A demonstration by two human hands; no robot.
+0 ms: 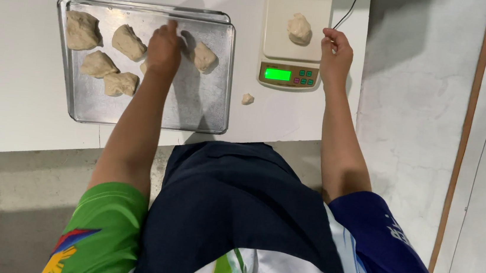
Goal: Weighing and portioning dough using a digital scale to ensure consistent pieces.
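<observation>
My left hand (164,49) reaches over a metal baking tray (204,106), fingers curled down among several pale dough pieces. One dough piece (128,42) lies just left of it and another dough lump (204,56) just right. Whether the hand grips dough is hidden. My right hand (336,53) rests by the right edge of a white kitchen scale (294,37) with a lit green display. A dough ball (299,28) sits on the scale's platform, apart from the fingers.
A small dough scrap (248,99) lies on the white table (14,102) between tray and scale. A thin cable (350,7) runs off behind the scale. The table's front edge is near my body; a concrete floor (410,123) is at right.
</observation>
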